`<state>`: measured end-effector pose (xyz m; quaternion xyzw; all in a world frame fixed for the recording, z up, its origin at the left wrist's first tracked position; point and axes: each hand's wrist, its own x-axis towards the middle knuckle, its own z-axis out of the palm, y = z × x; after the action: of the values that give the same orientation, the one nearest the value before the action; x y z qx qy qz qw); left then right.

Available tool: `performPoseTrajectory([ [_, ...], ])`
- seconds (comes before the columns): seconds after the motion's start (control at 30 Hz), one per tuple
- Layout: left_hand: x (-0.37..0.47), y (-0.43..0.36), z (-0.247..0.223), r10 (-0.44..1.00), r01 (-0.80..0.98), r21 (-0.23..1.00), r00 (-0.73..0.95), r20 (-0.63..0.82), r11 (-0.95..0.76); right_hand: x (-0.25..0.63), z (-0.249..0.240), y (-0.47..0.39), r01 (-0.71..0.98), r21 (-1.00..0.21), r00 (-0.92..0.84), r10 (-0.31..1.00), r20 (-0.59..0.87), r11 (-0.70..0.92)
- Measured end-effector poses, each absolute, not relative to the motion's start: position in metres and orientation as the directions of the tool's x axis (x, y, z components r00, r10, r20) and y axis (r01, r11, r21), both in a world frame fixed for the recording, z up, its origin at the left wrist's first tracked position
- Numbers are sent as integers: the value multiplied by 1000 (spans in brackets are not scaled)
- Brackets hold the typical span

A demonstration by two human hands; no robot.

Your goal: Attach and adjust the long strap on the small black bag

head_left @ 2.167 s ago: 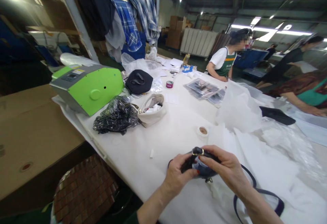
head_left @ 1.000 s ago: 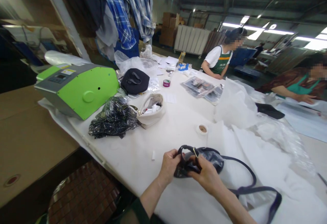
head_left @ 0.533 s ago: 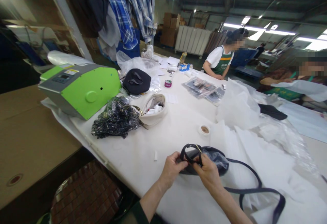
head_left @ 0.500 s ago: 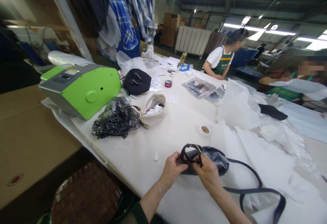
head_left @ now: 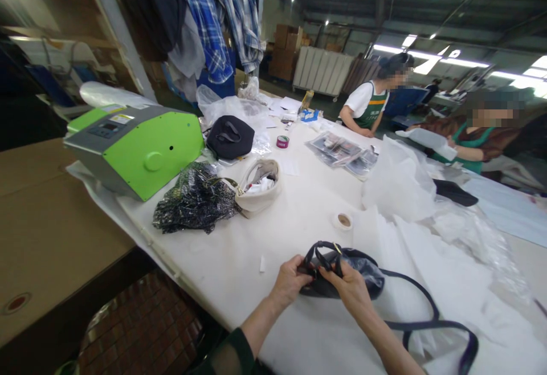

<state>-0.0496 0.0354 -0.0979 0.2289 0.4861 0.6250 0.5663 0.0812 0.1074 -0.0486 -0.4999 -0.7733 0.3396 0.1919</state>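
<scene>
A dark handbag lies on the white table in front of me, with clear plastic showing on its right part. Its short handle, which carries a small gold-coloured fitting, arches above my fingers. My left hand pinches the bag near the left foot of the handle. Close beside it, my right hand grips the bag at the handle's other side, thumb and fingers closed. Exactly which small part lies between the fingertips is hidden. The long shoulder strap loops out to the right across white sheets.
A green and grey machine stands at the left edge. Near it sit a crumpled black plastic bag, a cream pouch and a black bag. A tape roll lies beyond my hands. Two co-workers are across the table.
My hands still hold the handbag in nearly the same place. Its handle has shifted slightly and stands flatter. The co-worker at far right has raised a white sheet-like item and moved left.
</scene>
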Motion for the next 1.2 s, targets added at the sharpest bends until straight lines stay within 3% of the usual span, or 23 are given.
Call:
performPoseTrajectory([
  [0.23,-51,33,-90,939,-465,884,-280,-201,51,83,-39,106,608,-740,-512,854,-89,288],
  [0.37,-53,30,-83,933,-441,897,-318,-170,14,86,-38,103,583,-735,-549,835,-42,346],
  [0.57,-56,26,-82,968,-486,873,-198,-151,37,93,-40,99,529,-701,-608,790,80,479],
  [0.83,-53,35,-96,928,-448,893,-313,-202,43,95,-48,93,496,-560,-689,694,211,663],
  [1.2,-44,48,-98,861,-460,883,-408,-304,94,91,-47,113,400,-374,-858,485,168,837],
])
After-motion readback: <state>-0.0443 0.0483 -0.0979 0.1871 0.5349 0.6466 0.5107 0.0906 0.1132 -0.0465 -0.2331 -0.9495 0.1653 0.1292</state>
